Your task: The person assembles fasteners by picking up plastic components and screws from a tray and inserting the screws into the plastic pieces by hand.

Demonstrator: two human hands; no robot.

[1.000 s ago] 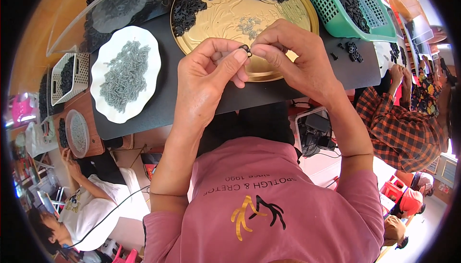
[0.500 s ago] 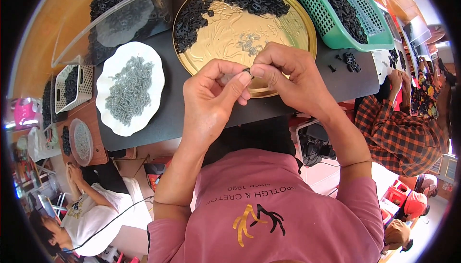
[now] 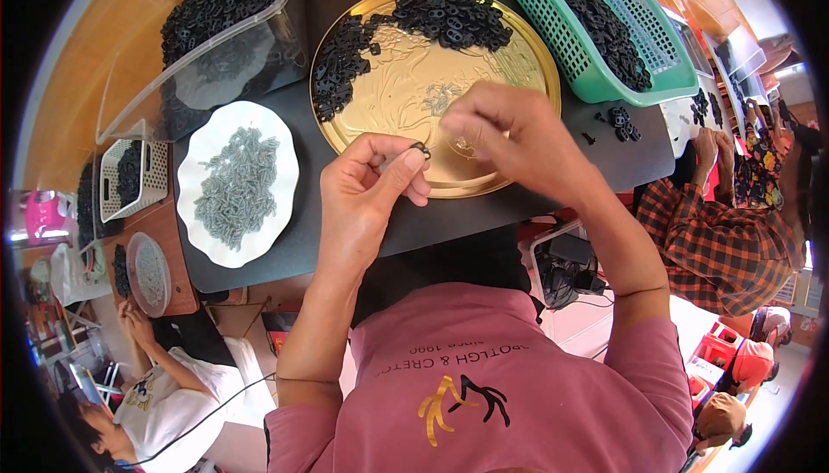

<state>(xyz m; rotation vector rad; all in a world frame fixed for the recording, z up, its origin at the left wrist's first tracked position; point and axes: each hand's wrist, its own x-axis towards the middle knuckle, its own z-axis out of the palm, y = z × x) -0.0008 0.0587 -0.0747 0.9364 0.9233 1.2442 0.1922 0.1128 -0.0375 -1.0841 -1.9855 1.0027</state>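
In the head view my left hand (image 3: pixel 363 184) is closed in a pinch at the near rim of a round golden tray (image 3: pixel 380 97). Between its thumb and index finger sits a small black plastic part (image 3: pixel 420 150), partly covered by the fingertips. My right hand (image 3: pixel 514 132) is over the tray's near right side, apart from the left, its curled fingers smeared by motion. Close beyond the right fingers lie several small silvery springs (image 3: pixel 439 97) on the tray. Heaps of black plastic parts (image 3: pixel 453 17) line the tray's far and left sides.
Left of the tray stands a scalloped white plate (image 3: pixel 192 188) piled with springs. A clear bin (image 3: pixel 229 63) of black parts is behind it. A green basket (image 3: pixel 587 76) stands at the far right, with loose black parts (image 3: pixel 623 123) nearby. Other people sit on both sides.
My hands have come apart: the right has lifted off the black part, while the left still pinches it and has shifted slightly left. The whole view has tipped, so the table appears lower.
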